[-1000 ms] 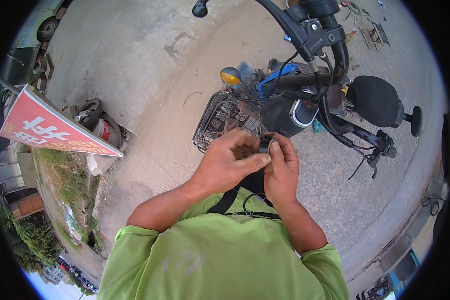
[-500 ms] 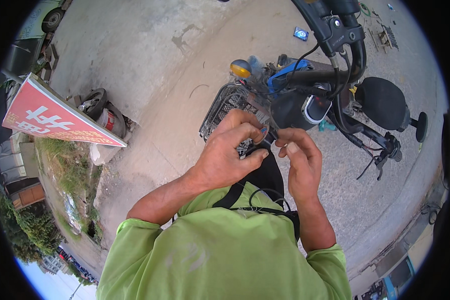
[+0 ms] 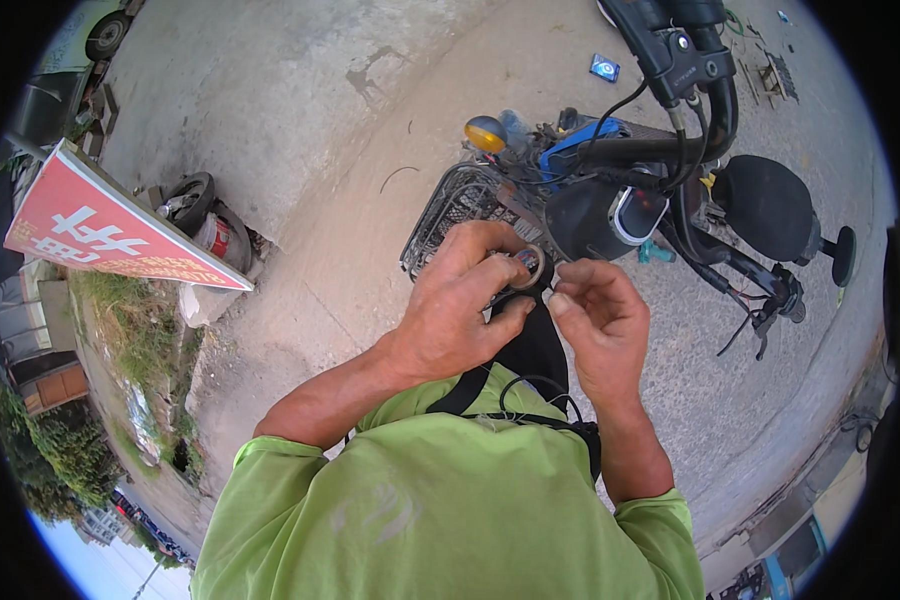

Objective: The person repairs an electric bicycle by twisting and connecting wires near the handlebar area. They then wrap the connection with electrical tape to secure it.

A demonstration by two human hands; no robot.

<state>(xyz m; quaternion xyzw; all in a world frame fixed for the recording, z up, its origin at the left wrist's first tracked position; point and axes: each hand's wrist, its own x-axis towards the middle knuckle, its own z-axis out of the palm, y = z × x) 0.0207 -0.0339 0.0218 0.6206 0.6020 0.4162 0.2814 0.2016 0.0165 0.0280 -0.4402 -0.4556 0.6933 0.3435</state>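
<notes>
My left hand (image 3: 462, 300) is closed round a roll of black tape (image 3: 540, 268), its fingertips on the near side of the ring. The roll is tilted, so the pale inner core shows. Close by on the right, my right hand (image 3: 603, 325) has thumb and forefinger pinched together at the roll's outer edge. Whatever lies in that pinch is too small to make out. Both hands are held in front of my body, with the wire basket (image 3: 448, 215) and the handlebar (image 3: 705, 150) of a vehicle beyond them.
The vehicle carries an amber turn signal (image 3: 485, 134), a dark round mirror (image 3: 768, 205) and hanging cables. A small blue box (image 3: 604, 68) lies on the concrete behind it. At the left stand a red sign board (image 3: 120, 225) and old tyres (image 3: 192, 200).
The roll has been turned in my left hand, so its ring now shows more openly. My right fingers have closed in toward its edge and curled more.
</notes>
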